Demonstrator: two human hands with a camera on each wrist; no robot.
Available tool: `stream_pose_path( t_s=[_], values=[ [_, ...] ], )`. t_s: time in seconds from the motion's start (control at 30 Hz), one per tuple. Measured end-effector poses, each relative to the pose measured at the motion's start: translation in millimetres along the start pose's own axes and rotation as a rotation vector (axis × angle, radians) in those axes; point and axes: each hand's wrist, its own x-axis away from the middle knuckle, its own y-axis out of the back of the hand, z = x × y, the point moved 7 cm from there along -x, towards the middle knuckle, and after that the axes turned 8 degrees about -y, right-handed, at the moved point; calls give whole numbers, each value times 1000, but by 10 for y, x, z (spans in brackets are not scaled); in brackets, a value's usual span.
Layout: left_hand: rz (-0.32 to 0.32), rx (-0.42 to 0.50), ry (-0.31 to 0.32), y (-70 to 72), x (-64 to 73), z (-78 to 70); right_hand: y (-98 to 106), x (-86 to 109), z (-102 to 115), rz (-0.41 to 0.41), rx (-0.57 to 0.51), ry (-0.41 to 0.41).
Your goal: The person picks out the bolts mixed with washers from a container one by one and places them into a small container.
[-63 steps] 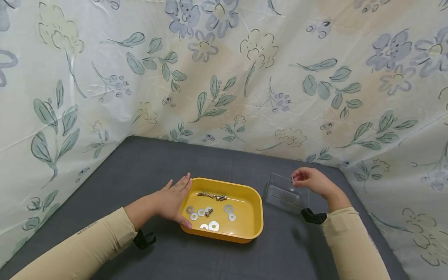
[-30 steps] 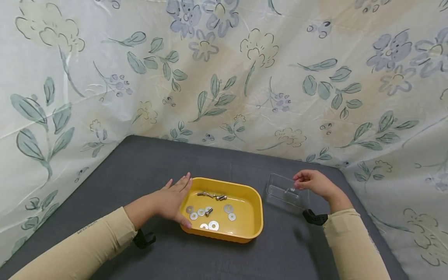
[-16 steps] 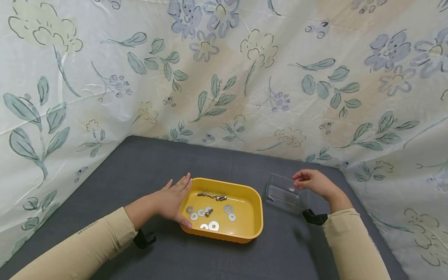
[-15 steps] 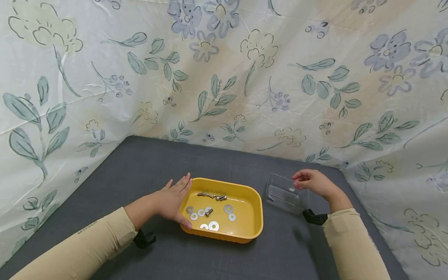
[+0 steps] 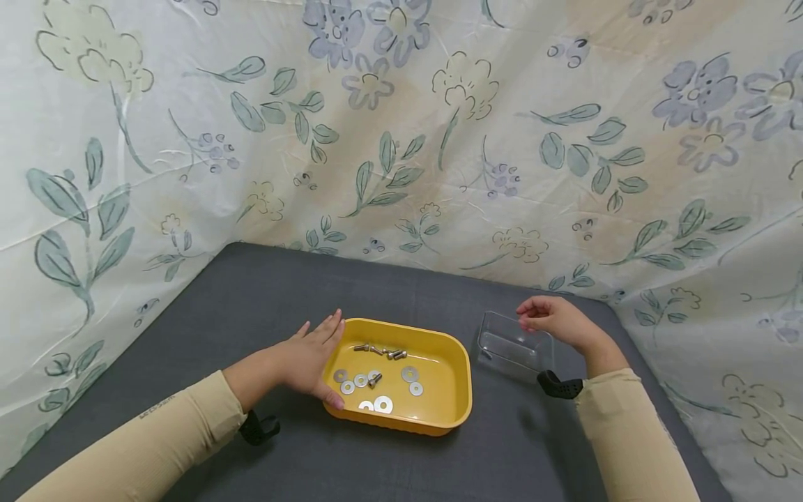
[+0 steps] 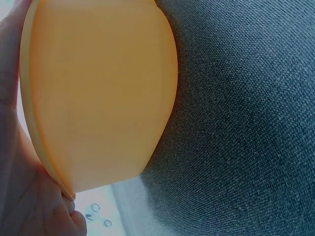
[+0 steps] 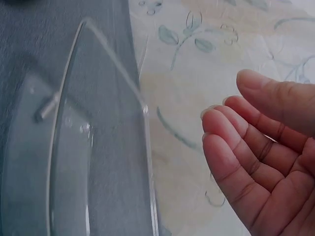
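Observation:
My left hand rests with straight fingers along the left rim of a yellow bin. Inside the bin lie several metal screws at the back and several flat washers further forward. One more screw lies among the washers. On the right, my right hand hovers over a clear plastic box, its fingers loosely bent. The right wrist view shows a gap between thumb and fingers, with nothing held. A single screw lies in the clear box, near its left end in the head view.
A dark grey cloth covers the table under both containers. Floral fabric rises behind and at both sides. The clear box stands a short way right of the yellow bin.
My right hand pinched a screw above the clear box, then let it drop; it now lies inside. That hand has since shifted slightly left and up. The left hand stays put.

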Motion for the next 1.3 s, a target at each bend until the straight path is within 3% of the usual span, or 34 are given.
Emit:
stream_pose_path(
  t_s=[0.5,1.0,1.3],
  values=[
    [4,2,4,15,-13,8,-187,-25,487,30,26,103],
    [14,13,6,18,-40,15,-539,-129,965,119,32,207],
    [20,-2,10,20,-40,19,-791,-199,1100,145,62,242]
  ],
)
